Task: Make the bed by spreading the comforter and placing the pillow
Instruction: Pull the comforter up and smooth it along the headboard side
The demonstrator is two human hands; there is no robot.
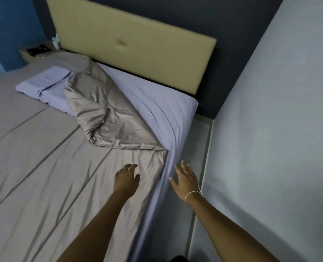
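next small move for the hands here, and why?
Probably: left hand closes on the comforter corner folded back just ahead and pulls it toward the headboard. That corner lies doubled over, baring the sheet and partly covering the pillow. Both hands are open, holding nothing; the right hand hovers beside the mattress edge.

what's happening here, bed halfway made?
Roughly. A person is reaching both hands toward the near edge of the grey comforter; the left hand hovers at or on it with loosely curled fingers, the right hand is open beside the mattress side. The comforter's top corner is folded back in a heap, exposing the lilac sheet. The pillow lies on the comforter, partly under the fold.
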